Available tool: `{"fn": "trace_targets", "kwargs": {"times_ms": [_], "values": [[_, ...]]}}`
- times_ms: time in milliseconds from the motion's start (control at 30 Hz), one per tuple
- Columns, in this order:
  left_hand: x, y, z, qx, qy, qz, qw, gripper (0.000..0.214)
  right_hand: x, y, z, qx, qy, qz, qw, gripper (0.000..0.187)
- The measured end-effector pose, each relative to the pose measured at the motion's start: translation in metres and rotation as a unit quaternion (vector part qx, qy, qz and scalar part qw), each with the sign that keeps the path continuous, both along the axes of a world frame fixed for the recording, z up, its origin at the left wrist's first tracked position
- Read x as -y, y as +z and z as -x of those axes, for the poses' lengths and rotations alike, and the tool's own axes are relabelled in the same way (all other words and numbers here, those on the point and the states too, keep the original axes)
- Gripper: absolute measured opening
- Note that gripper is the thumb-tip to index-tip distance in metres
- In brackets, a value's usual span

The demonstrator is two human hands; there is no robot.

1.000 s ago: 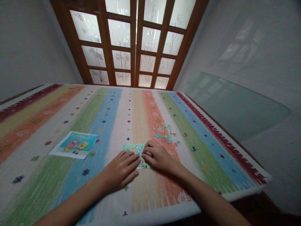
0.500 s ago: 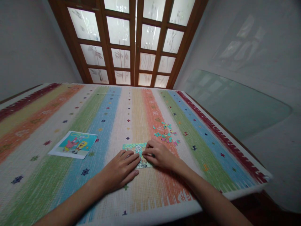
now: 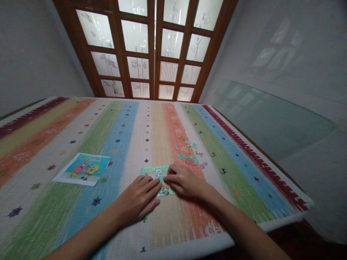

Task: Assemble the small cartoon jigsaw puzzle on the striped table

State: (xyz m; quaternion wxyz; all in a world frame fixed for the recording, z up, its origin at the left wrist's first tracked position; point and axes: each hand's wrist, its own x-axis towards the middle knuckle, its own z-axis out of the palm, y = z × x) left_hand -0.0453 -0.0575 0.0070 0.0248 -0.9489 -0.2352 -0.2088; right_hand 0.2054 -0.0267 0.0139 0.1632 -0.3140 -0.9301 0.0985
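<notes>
A partly assembled jigsaw puzzle (image 3: 159, 174) lies flat on the striped tablecloth, in front of me. My left hand (image 3: 142, 196) rests on its left part, palm down with the fingers stretched out. On the right part, my right hand (image 3: 183, 180) is closed in a pinch, its fingertips touching the puzzle close to the left fingertips. Whatever is between those fingers is hidden. Loose jigsaw pieces (image 3: 192, 159) are scattered just beyond my right hand. The two hands cover much of the puzzle.
To the left lies a printed cartoon picture (image 3: 86, 169) on paper. The striped tablecloth (image 3: 114, 144) spreads over the wide table, whose near edge passes under my forearms. Wooden doors with glass panes (image 3: 139, 68) stand behind, and a wall (image 3: 284, 72) rises on the right.
Both hands stay on the puzzle, with only a very slight shift of the fingers. The whole view has moved a little.
</notes>
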Motion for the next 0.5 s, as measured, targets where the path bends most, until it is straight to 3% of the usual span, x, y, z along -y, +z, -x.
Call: {"fn": "trace_targets", "kwargs": {"times_ms": [500], "values": [[0.004,-0.008,-0.002,0.026,0.023,-0.002,0.999,0.038,0.0,0.011,0.0,0.026,0.011,0.034,0.999,0.02]]}}
